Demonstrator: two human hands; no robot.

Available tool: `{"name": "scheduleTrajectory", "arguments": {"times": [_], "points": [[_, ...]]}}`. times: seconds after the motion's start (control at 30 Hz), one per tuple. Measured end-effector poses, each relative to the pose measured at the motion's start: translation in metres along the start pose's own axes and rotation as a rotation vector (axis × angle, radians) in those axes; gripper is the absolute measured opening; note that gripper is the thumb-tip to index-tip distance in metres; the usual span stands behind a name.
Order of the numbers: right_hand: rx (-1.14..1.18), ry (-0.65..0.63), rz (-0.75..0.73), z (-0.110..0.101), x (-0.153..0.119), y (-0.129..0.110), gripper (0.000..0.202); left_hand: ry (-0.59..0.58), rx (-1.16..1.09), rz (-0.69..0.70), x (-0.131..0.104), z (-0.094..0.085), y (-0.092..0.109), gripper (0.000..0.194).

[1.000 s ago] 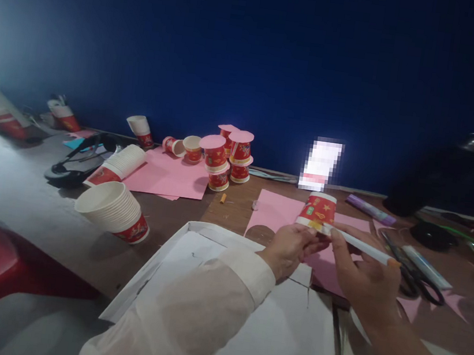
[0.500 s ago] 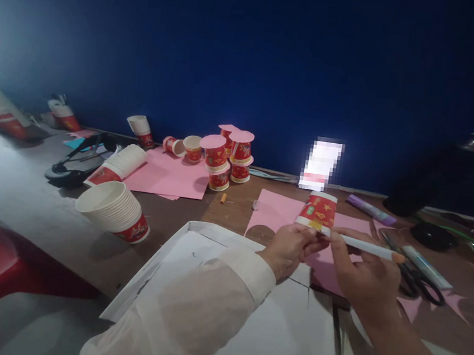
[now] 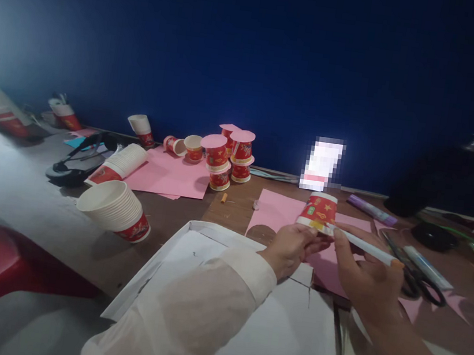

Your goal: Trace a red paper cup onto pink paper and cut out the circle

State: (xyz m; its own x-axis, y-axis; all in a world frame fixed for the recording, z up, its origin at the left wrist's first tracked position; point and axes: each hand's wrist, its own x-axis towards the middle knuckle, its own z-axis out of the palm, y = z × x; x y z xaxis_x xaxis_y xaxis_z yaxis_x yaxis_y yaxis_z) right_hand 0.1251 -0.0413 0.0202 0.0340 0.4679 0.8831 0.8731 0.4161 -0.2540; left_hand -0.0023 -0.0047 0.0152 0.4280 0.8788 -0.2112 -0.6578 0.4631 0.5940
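My left hand (image 3: 291, 247) is closed on the near end of a red and white paper cup (image 3: 320, 208) printed with gold stars. A yellow patch shows on the cup's near white band. My right hand (image 3: 374, 280) grips a white marker pen (image 3: 365, 246) with an orange end, and its tip is at that band beside the yellow patch. Whether the tip touches the cup, I cannot tell. Underneath lie pink paper sheets (image 3: 277, 207). Close to my right hand are black-handled scissors (image 3: 426, 284). A small orange cap (image 3: 224, 198) lies on the table.
A white box lid (image 3: 219, 309) lies in front of me. To the left stand nested paper cups (image 3: 113, 208), a headset (image 3: 75, 162) and stacked cups with pink discs (image 3: 214, 154). A bright phone screen (image 3: 321, 165) leans behind. A purple tube (image 3: 371, 210) lies right.
The marker has shifted slightly right and now slants more steeply, its orange end lower. My right hand has moved a little right, showing more of the cup's white band. My left hand keeps its hold.
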Motion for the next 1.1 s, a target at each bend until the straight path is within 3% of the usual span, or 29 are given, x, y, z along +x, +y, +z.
{"name": "scheduleTrajectory", "arguments": {"times": [0.33,0.63,0.87,1.1], "points": [[-0.114,0.046,-0.182,0.001,-0.002,0.008,0.008,0.016,-0.018,0.005,0.000,-0.001,-0.001,0.013],[-0.216,0.016,-0.089,0.002,-0.014,0.018,0.005,0.017,0.005,0.006,-0.001,0.002,0.000,0.008],[-0.098,-0.015,0.032,-0.001,-0.007,0.006,0.004,0.034,0.011,-0.027,-0.002,0.004,0.003,0.007],[-0.094,-0.010,0.000,0.000,-0.007,0.010,0.003,0.041,0.017,-0.020,-0.002,0.003,0.002,0.009]]}}
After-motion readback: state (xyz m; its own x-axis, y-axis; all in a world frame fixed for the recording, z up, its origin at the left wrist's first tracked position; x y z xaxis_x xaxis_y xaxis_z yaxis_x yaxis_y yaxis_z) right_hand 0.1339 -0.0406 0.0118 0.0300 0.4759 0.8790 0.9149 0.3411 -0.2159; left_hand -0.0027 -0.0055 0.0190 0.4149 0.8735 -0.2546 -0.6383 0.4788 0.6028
